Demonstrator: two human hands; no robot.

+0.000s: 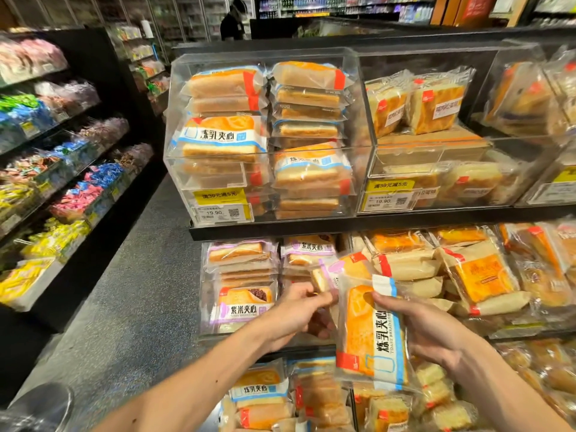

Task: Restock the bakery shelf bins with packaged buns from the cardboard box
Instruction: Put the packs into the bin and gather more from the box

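My right hand (427, 332) grips an orange, blue-striped packaged bun (371, 335), held upright in front of the middle shelf. My left hand (299, 313) pinches a purple-edged packaged bun (327, 275) by its lower corner, just left of the other pack. The clear top bin (218, 169) on the upper shelf holds two stacks of the same blue-striped packs. Below it, the middle bin (240, 275) holds purple-labelled packs. The cardboard box is not in view.
A second clear bin (405, 157) to the right holds square bread packs. More loose packs (480, 275) fill the middle shelf at right and the bottom shelf (265, 394). Candy shelves (62, 182) line the left of the aisle. A person (233, 20) stands far back.
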